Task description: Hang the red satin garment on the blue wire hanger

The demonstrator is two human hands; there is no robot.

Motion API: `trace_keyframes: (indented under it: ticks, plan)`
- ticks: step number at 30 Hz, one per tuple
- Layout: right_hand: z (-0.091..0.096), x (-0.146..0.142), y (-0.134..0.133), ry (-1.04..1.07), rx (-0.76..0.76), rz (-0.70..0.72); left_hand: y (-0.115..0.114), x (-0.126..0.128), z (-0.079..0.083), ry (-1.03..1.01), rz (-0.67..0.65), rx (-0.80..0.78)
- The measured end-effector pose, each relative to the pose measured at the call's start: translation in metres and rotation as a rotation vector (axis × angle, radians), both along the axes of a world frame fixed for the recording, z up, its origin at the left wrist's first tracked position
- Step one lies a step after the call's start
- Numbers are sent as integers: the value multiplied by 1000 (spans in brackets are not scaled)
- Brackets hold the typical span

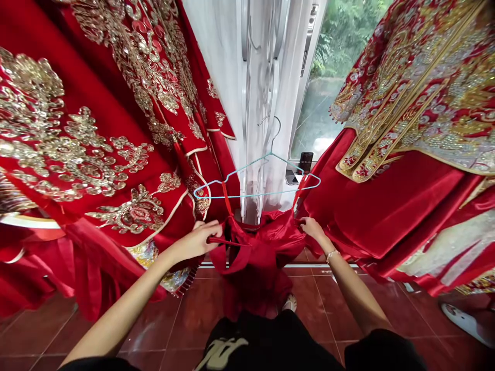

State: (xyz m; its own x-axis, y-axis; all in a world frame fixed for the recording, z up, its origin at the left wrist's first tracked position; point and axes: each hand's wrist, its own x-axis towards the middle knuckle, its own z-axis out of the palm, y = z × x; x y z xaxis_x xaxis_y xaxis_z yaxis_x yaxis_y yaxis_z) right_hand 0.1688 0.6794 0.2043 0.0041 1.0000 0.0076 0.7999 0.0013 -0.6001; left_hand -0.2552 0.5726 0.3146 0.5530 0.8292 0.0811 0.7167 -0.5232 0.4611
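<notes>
A red satin dress [276,237] hangs by thin straps from a pale blue wire hanger [255,194] in front of me. My left hand [203,239] is closed on the dress's left side, pinching a narrow red band of the fabric. On the other side, my right hand [312,226] grips the dress's upper edge below the right strap. A bracelet circles my right wrist. The dress's lower part drops toward the floor between my arms. What the hanger's hook rests on is hard to make out.
Red garments with gold beading [131,208] hang close on the left. A gold-embroidered red jacket [417,103] and red skirts hang on the right. A phone [306,163] stands by the window [325,103]. Dark red tiles [193,304] cover the floor; a shoe [466,322] is at right.
</notes>
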Motion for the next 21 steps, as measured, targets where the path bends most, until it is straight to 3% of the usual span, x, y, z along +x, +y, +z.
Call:
trace_keyframes:
  ticks: [3,5,8,11,14,17,21]
  plan:
    - [15,11,1,48,-29,-181,-3,-8,-1,9,316,315]
    - [31,22,0,132,-39,-228,0,-14,-4,-78,522,456]
    - [57,38,-4,306,-69,-189,13,-25,-6,-331,703,446]
    - [76,48,-14,588,-39,-104,37,-38,-5,-686,708,336]
    - [84,54,-23,927,101,22,63,-41,2,-909,659,409]
    - [86,51,-22,927,284,84,82,-33,13,-1005,669,533]
    - [93,39,-8,917,408,32,90,-14,25,-1020,733,600]
